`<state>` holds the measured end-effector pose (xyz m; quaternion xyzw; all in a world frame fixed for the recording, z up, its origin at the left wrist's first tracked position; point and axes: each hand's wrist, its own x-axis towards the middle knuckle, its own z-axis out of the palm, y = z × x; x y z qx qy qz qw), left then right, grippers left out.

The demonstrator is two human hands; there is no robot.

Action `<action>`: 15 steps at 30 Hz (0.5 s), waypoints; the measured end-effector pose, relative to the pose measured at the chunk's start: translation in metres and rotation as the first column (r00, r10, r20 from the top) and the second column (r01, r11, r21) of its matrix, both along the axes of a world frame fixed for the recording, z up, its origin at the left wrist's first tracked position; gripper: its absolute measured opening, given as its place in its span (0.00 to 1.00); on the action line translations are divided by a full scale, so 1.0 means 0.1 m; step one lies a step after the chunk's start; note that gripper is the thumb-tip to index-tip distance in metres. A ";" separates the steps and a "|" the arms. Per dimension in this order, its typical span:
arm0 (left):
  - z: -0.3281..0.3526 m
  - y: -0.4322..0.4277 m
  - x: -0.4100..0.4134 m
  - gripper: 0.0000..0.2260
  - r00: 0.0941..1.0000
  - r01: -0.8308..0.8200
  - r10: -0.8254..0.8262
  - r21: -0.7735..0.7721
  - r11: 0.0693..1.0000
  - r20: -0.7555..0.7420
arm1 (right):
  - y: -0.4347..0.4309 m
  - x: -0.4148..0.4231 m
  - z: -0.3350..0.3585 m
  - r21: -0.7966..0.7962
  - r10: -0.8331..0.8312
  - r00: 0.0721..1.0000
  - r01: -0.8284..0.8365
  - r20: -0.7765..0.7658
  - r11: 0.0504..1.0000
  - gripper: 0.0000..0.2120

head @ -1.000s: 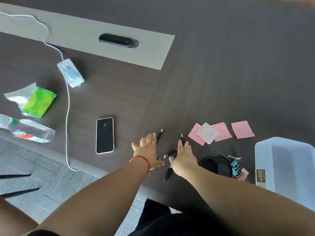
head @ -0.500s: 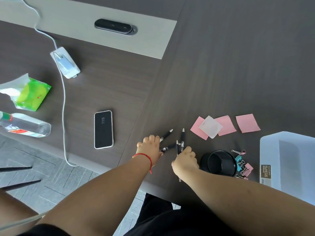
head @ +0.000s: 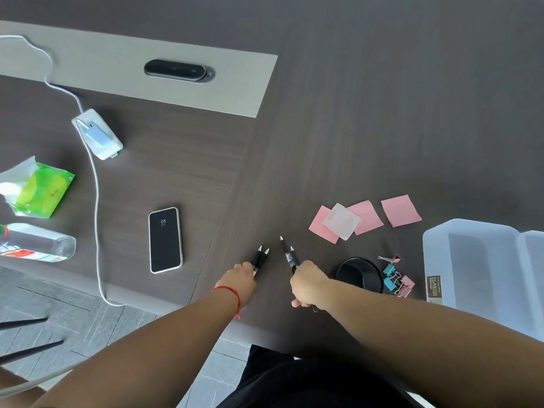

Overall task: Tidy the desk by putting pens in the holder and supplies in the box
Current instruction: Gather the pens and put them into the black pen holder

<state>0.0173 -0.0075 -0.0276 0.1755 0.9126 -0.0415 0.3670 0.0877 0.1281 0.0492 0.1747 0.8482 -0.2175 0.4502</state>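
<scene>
Left hand (head: 239, 276) grips two pens (head: 261, 258); right hand (head: 307, 282) grips another pair (head: 288, 252), tips toward twelve o'clock; holder (head: 359, 273) at three o'clock.

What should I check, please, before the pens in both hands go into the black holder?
1. Left hand grips its two pens: ok.
2. Right hand grips its two pens: ok.
3. Black holder stands upright, mouth open, just right of the right hand: ok.
4. Holder is empty inside: cannot tell, the interior is dark.
5. Path from right hand to holder is free; binder clips lie on its far side: ok.
6. No pens left loose on the desk: ok, none visible.
</scene>
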 end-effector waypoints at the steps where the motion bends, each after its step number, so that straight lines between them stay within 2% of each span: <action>1: 0.06 -0.01 -0.01 0.12 0.999 -0.026 0.025 0.023 0.999 0.042 | 0.10 0.04 0.11 -0.031 -0.005 0.999 0.004 -0.032 1.000 0.15; 2: 0.11 -0.01 -0.01 0.11 0.994 -0.049 0.044 0.059 0.997 0.098 | 0.20 0.11 0.32 -0.025 -0.026 0.996 0.024 -0.088 0.999 0.15; 3: 0.23 0.02 0.00 0.07 0.984 -0.077 0.059 0.104 0.992 0.168 | 0.32 0.24 0.47 -0.120 -0.146 0.981 0.131 -0.131 0.984 0.15; 4: 0.36 0.08 0.01 0.04 0.968 -0.096 0.054 0.162 0.982 0.246 | 0.43 0.30 0.65 -0.197 -0.441 0.894 0.420 -0.075 0.886 0.14; 5: 0.52 0.16 0.03 0.07 0.948 -0.129 0.055 0.222 0.966 0.314 | 0.59 0.41 0.71 -0.291 -0.589 0.804 0.547 -0.079 0.785 0.12; 6: 0.70 0.25 0.06 0.09 0.918 -0.190 0.069 0.279 0.941 0.391 | 0.76 0.53 0.80 -0.313 -0.624 0.769 0.564 -0.136 0.764 0.10; 8: 1.10 0.43 0.14 0.08 0.800 -0.369 0.119 0.326 0.871 0.589 | 1.13 0.81 1.01 -0.219 -0.589 0.779 0.549 -0.213 0.806 0.05; 9: 1.31 0.51 0.19 0.07 0.748 -0.397 0.098 0.324 0.859 0.657 | 1.28 0.97 1.09 -0.195 -0.585 0.784 0.554 -0.206 0.810 0.06; 12: 1.63 0.77 0.38 0.07 0.658 -0.302 0.016 0.245 0.921 0.753 | 1.61 1.35 1.20 -0.104 -0.558 0.798 0.550 -0.226 0.829 0.06; 15: 1.55 1.07 0.60 0.08 0.667 -0.201 0.028 0.143 0.969 0.744 | 1.69 1.56 1.16 -0.060 -0.556 0.816 0.554 -0.160 0.830 0.03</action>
